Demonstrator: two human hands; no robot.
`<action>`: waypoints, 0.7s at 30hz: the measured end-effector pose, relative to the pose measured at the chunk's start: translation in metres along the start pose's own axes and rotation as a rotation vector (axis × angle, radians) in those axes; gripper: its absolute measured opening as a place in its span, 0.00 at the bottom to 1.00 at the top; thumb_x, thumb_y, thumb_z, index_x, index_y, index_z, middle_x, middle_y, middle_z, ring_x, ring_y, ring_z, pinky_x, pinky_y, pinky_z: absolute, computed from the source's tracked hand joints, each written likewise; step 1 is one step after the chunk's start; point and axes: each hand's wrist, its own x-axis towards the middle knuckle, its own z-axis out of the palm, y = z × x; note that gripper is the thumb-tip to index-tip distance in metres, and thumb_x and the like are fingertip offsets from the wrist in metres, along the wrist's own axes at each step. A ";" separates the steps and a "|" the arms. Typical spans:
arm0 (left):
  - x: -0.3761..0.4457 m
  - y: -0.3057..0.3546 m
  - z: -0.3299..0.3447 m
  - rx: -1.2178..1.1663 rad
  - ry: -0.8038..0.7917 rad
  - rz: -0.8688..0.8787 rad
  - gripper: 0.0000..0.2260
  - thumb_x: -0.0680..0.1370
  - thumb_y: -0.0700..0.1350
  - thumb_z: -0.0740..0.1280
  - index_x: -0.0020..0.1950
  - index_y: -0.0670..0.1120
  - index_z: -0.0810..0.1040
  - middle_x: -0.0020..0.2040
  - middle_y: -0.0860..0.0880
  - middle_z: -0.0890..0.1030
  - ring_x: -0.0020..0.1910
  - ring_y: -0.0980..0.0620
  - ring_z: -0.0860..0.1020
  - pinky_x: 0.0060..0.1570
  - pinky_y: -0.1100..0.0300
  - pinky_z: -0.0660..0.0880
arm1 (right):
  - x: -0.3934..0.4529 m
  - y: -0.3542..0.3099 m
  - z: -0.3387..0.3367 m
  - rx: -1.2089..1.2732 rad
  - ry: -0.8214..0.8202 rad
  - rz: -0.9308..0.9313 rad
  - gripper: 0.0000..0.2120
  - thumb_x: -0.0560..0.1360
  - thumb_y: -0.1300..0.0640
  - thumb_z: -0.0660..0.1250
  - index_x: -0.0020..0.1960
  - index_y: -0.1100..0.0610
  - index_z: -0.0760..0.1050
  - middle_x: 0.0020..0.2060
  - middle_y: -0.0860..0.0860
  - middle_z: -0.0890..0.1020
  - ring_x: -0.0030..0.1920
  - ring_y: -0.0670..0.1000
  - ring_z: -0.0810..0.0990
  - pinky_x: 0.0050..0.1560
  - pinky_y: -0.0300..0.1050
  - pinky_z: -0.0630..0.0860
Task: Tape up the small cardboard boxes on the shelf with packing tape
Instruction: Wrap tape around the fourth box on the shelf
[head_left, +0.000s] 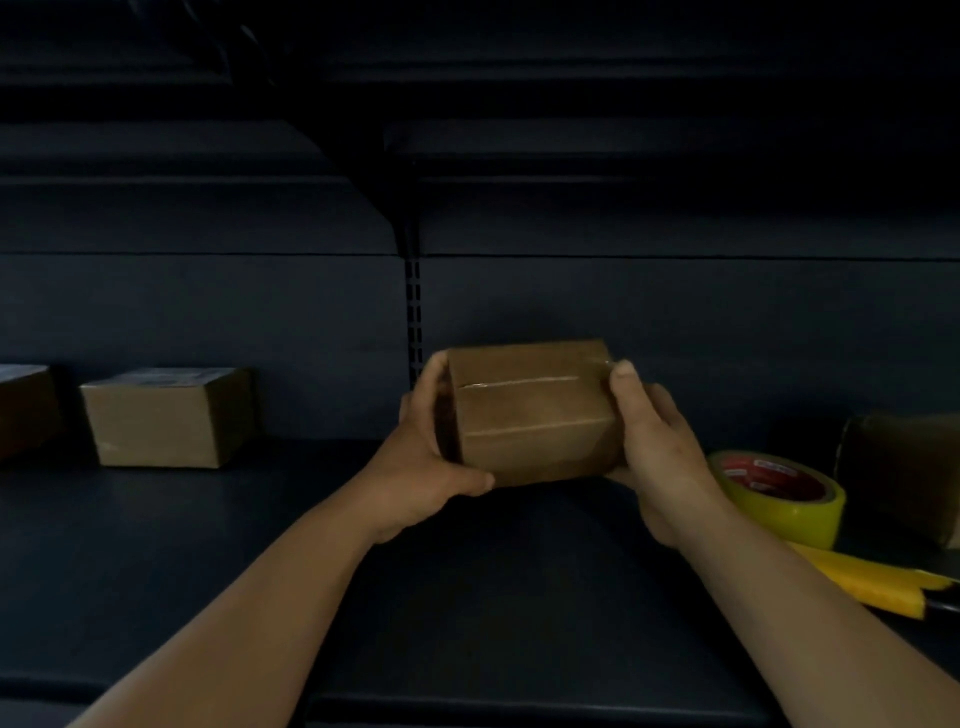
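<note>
Taped brown cardboard box (530, 410) tilted above shelf (208, 545)

Both bare forearms reach forward and converge — the left hand (426, 457) clasps the left end of a small brown cardboard box (530, 410), thumb hooked under its near edge. The right hand (657, 447) grips the right end, thumb up on the top corner — fingers hidden behind.

Dim light, dark metal shelving (208, 545), slotted upright (414, 306)

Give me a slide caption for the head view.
Both hands hold a taped box above the shelf, tape roll at right.
</note>
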 end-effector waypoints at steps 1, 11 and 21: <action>-0.001 0.000 0.000 0.006 0.004 0.015 0.52 0.61 0.40 0.77 0.68 0.76 0.49 0.69 0.54 0.63 0.67 0.54 0.66 0.66 0.47 0.70 | -0.001 0.000 -0.001 0.014 -0.004 -0.007 0.19 0.71 0.31 0.58 0.52 0.42 0.71 0.56 0.48 0.76 0.58 0.52 0.76 0.62 0.57 0.73; -0.011 0.012 0.006 -0.206 -0.083 0.090 0.40 0.61 0.64 0.74 0.67 0.76 0.55 0.72 0.57 0.64 0.70 0.56 0.66 0.70 0.50 0.65 | -0.007 -0.003 -0.004 0.128 -0.002 -0.041 0.07 0.76 0.43 0.62 0.43 0.45 0.70 0.49 0.49 0.77 0.54 0.52 0.77 0.62 0.58 0.73; -0.012 0.010 0.001 -0.408 0.017 -0.009 0.50 0.57 0.57 0.77 0.75 0.63 0.54 0.69 0.54 0.70 0.66 0.54 0.71 0.69 0.52 0.66 | -0.010 -0.002 -0.002 0.120 -0.076 -0.105 0.16 0.72 0.39 0.63 0.53 0.48 0.78 0.51 0.48 0.82 0.57 0.53 0.79 0.62 0.55 0.73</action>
